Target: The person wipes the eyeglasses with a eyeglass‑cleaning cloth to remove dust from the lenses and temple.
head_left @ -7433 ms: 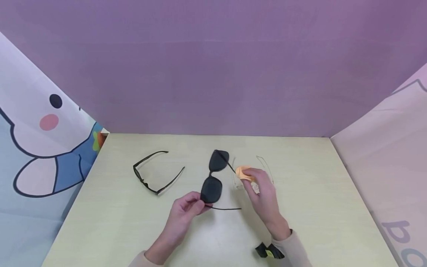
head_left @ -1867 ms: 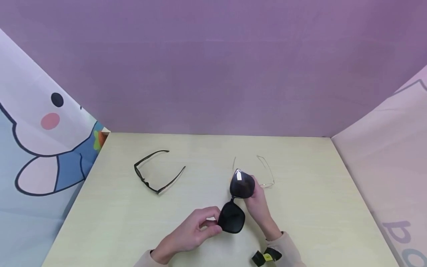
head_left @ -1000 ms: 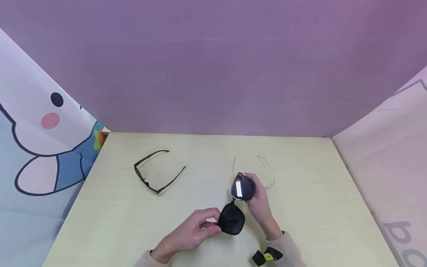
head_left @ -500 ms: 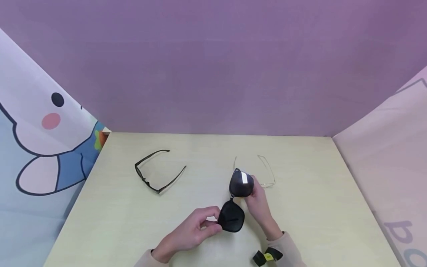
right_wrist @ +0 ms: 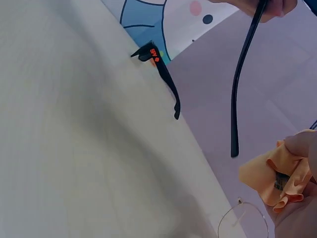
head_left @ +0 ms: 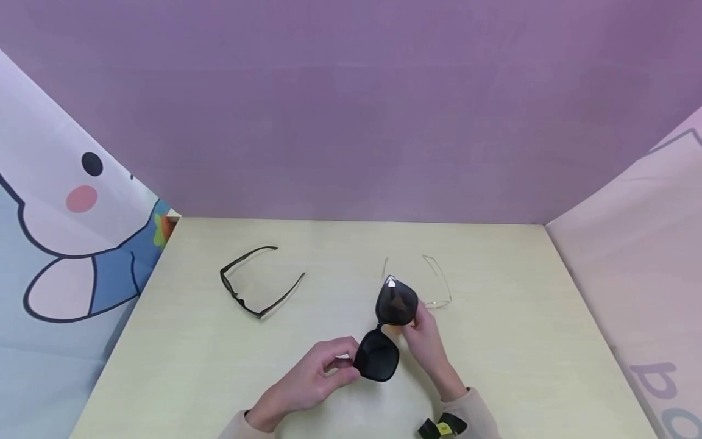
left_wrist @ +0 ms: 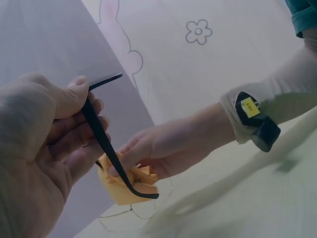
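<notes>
My left hand (head_left: 315, 378) pinches a pair of black sunglasses (head_left: 376, 356) at one end of the front, between thumb and fingers. Their dark lenses stand one above the other over the table. Behind the upper lens, my right hand (head_left: 428, 341) is partly hidden. In the left wrist view it grips a bunched orange cloth (left_wrist: 121, 192) wrapped on the far temple, while the near temple (left_wrist: 101, 136) hangs free in front. A dark piece (right_wrist: 281, 181) shows among the folds of the cloth in the right wrist view.
Black-framed glasses (head_left: 239, 300) lie with temples spread at the table's left. Thin wire-framed glasses (head_left: 450, 297) lie just beyond my right hand. A purple panel (head_left: 351, 122) stands at the back of the pale table (head_left: 164, 372), with printed cloths at both sides.
Since the oldest frame, the sunglasses have come nearer and turned, covering part of my right hand. In the last half second that hand has shifted slightly nearer, and orange cloth shows below the upper lens.
</notes>
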A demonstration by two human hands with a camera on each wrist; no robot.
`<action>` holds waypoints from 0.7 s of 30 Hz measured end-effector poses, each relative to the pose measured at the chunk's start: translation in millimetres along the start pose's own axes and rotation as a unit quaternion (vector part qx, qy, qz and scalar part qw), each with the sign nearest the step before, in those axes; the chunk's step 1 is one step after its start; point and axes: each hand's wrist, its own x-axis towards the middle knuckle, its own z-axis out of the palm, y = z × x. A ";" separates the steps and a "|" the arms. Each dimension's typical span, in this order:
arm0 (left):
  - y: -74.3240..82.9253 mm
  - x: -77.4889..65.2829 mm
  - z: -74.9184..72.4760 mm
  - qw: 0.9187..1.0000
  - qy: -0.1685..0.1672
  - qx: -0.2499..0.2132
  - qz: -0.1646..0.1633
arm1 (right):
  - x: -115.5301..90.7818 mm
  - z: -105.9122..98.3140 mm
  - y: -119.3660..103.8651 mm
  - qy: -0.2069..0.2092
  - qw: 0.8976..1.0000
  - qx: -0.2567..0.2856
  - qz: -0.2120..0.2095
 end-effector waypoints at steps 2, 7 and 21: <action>-0.4 -0.6 -1.2 1.000 0.003 0.014 0.009 | -1.7 -2.1 1.6 0.002 1.000 -0.005 -0.006; 1.4 -1.4 -3.9 0.999 0.015 0.046 0.025 | -3.9 -11.3 6.2 0.003 0.999 -0.034 -0.015; -7.0 6.1 -29.1 0.964 0.088 0.249 -0.002 | -16.0 -30.0 16.5 -0.006 0.999 -0.041 0.017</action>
